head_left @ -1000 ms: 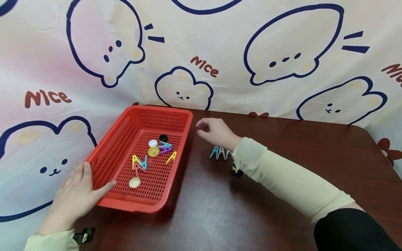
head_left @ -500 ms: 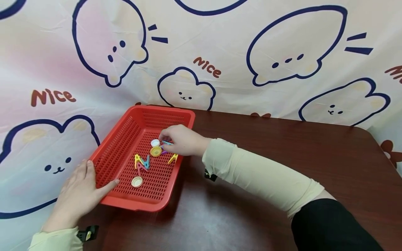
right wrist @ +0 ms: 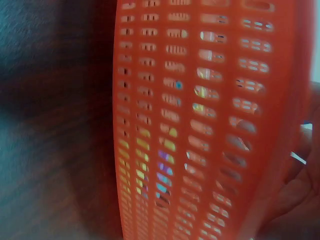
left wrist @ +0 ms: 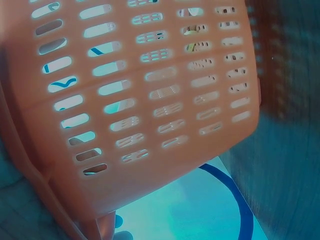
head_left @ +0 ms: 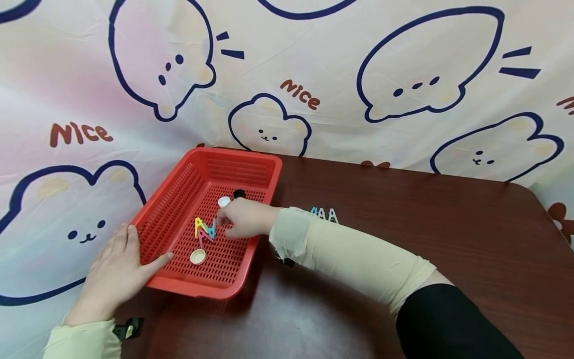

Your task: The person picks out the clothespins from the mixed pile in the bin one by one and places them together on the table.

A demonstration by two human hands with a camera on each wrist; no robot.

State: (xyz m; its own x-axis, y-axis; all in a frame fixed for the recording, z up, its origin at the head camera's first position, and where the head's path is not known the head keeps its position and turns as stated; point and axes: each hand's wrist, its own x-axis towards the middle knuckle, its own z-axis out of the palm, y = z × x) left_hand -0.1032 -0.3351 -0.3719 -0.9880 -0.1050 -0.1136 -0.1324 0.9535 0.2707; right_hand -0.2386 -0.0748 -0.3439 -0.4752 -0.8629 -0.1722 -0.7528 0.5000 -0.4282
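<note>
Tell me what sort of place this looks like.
Probably an indoor corner set up for tabletop work, though the wider room isn't shown: a dark table stands before a cartoon-printed backdrop, and a red basket holds small clips and caps.

a dark reddish-brown table (head_left: 417,209) with faint wood grain carries everything; its surface is glossy, with a pale sheen near the front, and its far right corner is rounded. on its left part sits a red slotted plastic basket (head_left: 193,287), set at a slant, one end near the table's back edge. right of the basket, apart from it, a few light blue and pale clips (head_left: 332,216) stand in a short row, close together.
</note>
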